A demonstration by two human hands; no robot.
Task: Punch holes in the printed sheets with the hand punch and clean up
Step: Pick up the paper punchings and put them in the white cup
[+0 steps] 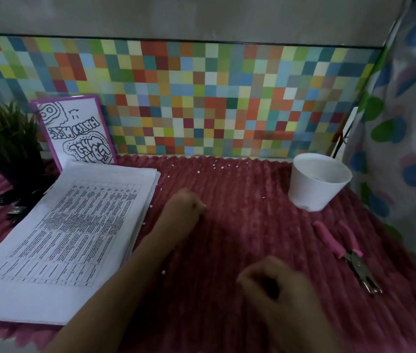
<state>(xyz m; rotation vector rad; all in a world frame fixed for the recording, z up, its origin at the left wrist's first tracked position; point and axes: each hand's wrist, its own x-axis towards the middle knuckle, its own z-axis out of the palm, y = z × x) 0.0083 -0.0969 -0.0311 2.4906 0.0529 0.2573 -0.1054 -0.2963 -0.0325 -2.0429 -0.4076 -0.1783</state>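
Evidently a late stage: clean-up. The hand punch (349, 253) lies set down on the pink ribbed cloth (240, 238) at right, well apart from both hands, its metal head toward the viewer. The printed sheets (74, 225) rest in a squared stack at left. Punching therefore appears finished, though no holes can be made out in the sheets.

Left to do: white paper dots (223, 167) lie scattered over the far cloth near the mosaic wall (202, 98), with a few along the stack's right edge. The white cup (316, 182) stands at far right, presumably to receive them; its contents are too dim to tell.

The left hand (184, 207) is at mid-cloth, fingers curled under, with a white speck at the fingertips; whether it is pinched cannot be told. The right hand (275, 284), near and blurred, shows curled fingers, and a grip cannot be told there either.

Room: open cloth lies between stack and cup. The limits are the wall behind, the curtain (405, 149) close beside cup and punch, and the plant (5, 143) and card (74, 131) behind the stack.
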